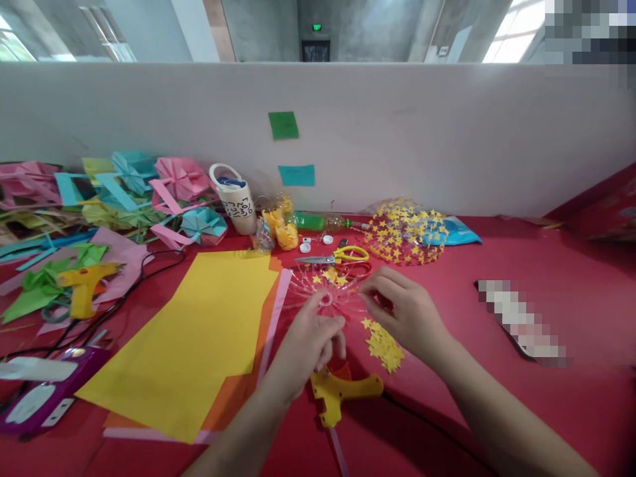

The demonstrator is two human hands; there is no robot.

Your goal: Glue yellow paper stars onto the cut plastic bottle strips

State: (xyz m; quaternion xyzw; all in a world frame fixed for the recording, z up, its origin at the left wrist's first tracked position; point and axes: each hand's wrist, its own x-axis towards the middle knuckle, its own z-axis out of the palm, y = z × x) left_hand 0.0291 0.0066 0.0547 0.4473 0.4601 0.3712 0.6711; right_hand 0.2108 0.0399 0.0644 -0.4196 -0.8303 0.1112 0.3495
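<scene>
Two hands worked over a red table (546,411): the left hand (303,341), partly open, touched the clear fringed plastic (325,299), best steadied lightly; the right hand (410,311) pinched, contents unclear.

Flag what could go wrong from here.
The nearer yellow glue gun lies close to the left hand: possible burn if it's hot. Its cord trails and could snag, dragging the gun. Loose yellow stars sit near the right hand and might scatter if brushed.
</scene>
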